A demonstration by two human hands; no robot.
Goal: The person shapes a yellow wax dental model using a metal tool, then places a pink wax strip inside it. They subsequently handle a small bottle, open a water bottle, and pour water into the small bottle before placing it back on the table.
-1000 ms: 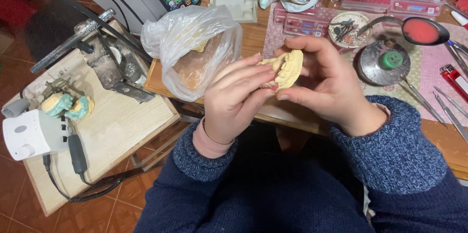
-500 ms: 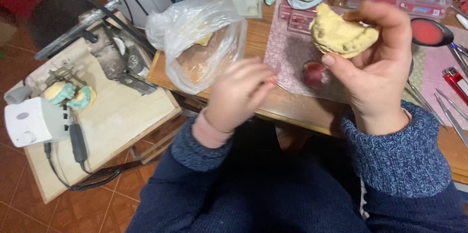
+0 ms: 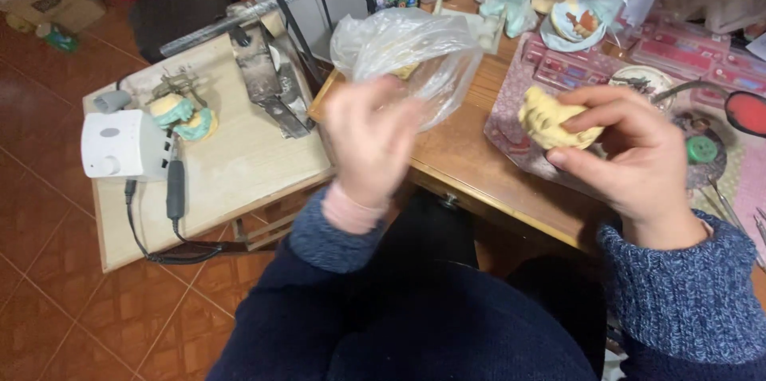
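Above the worktop (image 3: 471, 161), right hand (image 3: 630, 150) grips a yellow dental cast (image 3: 550, 119); left hand (image 3: 371, 142), blurred, grip indeterminate, beside plastic bag (image 3: 415, 50).

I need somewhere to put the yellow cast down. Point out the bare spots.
Bare wood shows on the brown desk edge between the clear plastic bag and the pink mat, and on the pale wooden side board below the grey metal tool. Behind the right hand, which holds the yellow dental cast, the desk is crowded.
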